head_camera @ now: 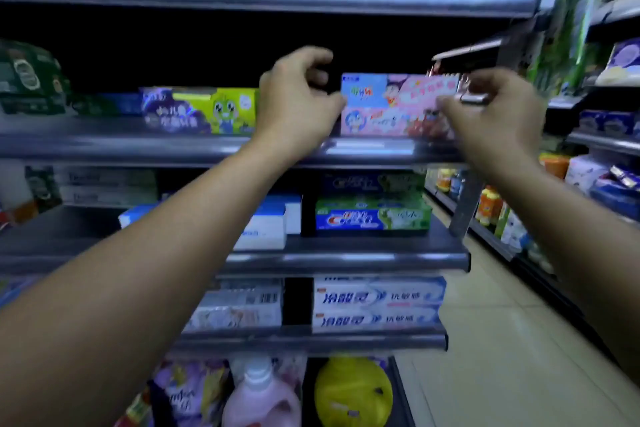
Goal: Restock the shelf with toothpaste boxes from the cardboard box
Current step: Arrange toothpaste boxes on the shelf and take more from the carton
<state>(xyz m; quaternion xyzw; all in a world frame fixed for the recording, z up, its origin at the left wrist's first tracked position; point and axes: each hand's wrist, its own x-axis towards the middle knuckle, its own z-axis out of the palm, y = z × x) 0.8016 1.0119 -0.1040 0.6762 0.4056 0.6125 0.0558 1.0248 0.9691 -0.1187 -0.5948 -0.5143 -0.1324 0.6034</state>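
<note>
Two pink toothpaste boxes (391,104) lie stacked on the grey shelf (173,146) at chest height, long sides facing me. My left hand (298,100) is at their left end, fingers loosely curled, the thumb side touching the box edge. At the right end, the fingers of my right hand (491,114) pinch the upper pink box. The view is blurred, so the exact grip is unclear. The cardboard box is out of view.
A purple and green children's toothpaste box (201,111) sits left of my left hand. Lower shelves hold green and blue toothpaste boxes (372,215) and white ones (377,302). Detergent bottles (259,399) stand at the bottom. An aisle floor (502,322) and another rack (588,184) are to the right.
</note>
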